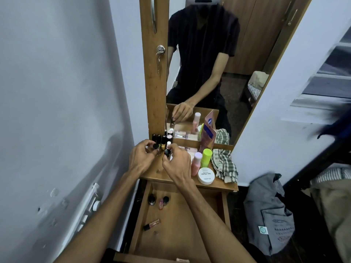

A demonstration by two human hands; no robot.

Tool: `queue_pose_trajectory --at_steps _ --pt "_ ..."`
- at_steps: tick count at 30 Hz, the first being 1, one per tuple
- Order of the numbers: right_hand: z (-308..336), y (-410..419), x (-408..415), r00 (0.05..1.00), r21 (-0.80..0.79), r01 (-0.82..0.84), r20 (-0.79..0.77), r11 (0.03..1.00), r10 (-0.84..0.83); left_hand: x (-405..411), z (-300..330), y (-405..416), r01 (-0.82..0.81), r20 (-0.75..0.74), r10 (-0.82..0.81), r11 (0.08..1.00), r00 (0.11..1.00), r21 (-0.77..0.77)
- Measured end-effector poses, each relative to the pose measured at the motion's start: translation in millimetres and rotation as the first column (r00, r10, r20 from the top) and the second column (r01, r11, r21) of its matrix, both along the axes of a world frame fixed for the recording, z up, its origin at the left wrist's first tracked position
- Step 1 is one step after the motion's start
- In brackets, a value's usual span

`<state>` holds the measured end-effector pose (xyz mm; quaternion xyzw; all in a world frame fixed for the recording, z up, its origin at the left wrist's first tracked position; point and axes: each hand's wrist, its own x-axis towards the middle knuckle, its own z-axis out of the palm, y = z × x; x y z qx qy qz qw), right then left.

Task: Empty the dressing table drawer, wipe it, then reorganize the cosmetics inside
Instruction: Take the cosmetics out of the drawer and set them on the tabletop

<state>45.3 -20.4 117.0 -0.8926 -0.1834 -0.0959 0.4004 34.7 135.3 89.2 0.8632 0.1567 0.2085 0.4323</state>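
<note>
The wooden drawer (190, 224) stands pulled open below the dressing table top (157, 173). Inside lie two dark-capped bottles (151, 199), a pink bottle (161, 203) and a lip gloss tube (152, 224). Over the table's left corner, my left hand (141, 158) pinches a small black-capped bottle (155, 146). My right hand (177, 165) pinches another black-capped bottle (167, 152). A row of lipsticks (161, 138) stands by the mirror just behind both hands.
On the table top stand a pink bottle (196, 163), a lime-capped bottle (206, 157), a white round tub (206, 175), a checked cloth (225, 165) and an orange tube (208, 135). A white wall (57, 111) runs along the left. A grey bag (269, 215) sits on the floor to the right.
</note>
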Motion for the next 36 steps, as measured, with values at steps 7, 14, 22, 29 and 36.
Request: queue_pose_trajectory --at_steps 7,14,22,29,36 --pt "-8.9 4.8 16.3 1.0 -0.026 0.019 0.002 0.999 -0.019 24.6 -7.8 -7.2 0.005 -0.005 -0.005 1.0 1.0 -0.015" --pt "-13.9 5.8 24.7 0.999 -0.019 0.019 -0.045 1.0 -0.02 32.8 -12.0 -9.1 0.008 -0.041 -0.007 1.0 0.999 0.024" --pt "-14.9 5.0 24.2 1.0 -0.003 0.006 -0.023 1.0 -0.006 32.7 -17.9 -10.7 0.021 -0.065 -0.017 0.997 0.998 0.071" --pt "-16.2 7.5 26.1 0.999 -0.014 0.015 -0.05 1.0 -0.016 28.0 -14.2 -11.6 0.015 -0.059 -0.01 0.996 0.998 0.086" --pt "-20.8 8.5 29.3 0.998 -0.017 0.029 -0.061 0.999 -0.03 -0.7 -12.8 -14.4 -0.075 0.032 0.073 0.995 0.997 0.063"
